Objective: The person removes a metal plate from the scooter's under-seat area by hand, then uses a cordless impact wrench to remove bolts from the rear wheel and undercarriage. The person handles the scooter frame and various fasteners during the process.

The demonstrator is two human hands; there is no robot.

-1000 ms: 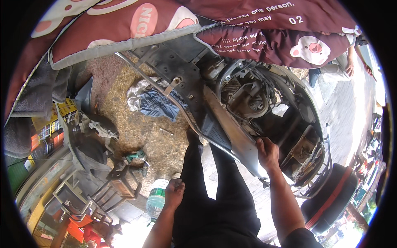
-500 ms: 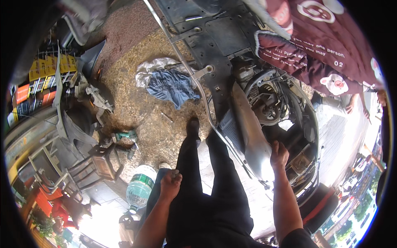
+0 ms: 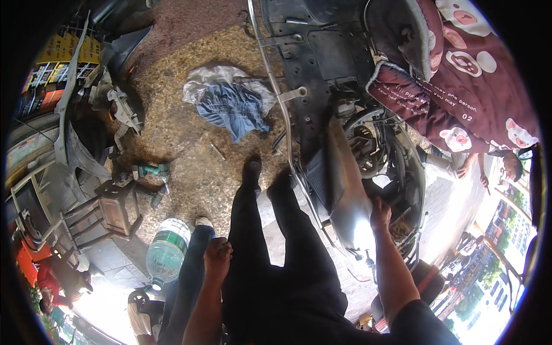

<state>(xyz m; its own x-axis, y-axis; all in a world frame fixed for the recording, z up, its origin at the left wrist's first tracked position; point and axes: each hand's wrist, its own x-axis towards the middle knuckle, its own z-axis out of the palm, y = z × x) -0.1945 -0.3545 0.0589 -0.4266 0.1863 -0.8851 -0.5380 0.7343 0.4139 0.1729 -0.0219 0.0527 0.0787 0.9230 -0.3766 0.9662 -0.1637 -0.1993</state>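
Note:
I stand beside a stripped scooter (image 3: 339, 155) whose bare frame and engine show. A maroon seat cover (image 3: 460, 92) with a bear pattern lies over its top right. My right hand (image 3: 379, 213) rests on the edge of the scooter's grey side panel (image 3: 345, 201), with the fingers curled over it. Hanging by my black trouser leg, my left hand (image 3: 217, 256) is loosely closed and holds nothing. A large clear water bottle (image 3: 167, 250) stands just left of that hand.
Blue and white rags (image 3: 233, 103) lie on the speckled floor, and a teal cordless drill (image 3: 150, 171) rests near a small stool (image 3: 109, 210). Removed body panels (image 3: 75, 144) lean at the left. Another person's jeans leg (image 3: 190, 282) is beside me; a person (image 3: 506, 167) bends at the right.
The view has swung so the scooter and seat cover now sit at the upper right. My right hand stays on the side panel, and my left hand has closed near my thigh.

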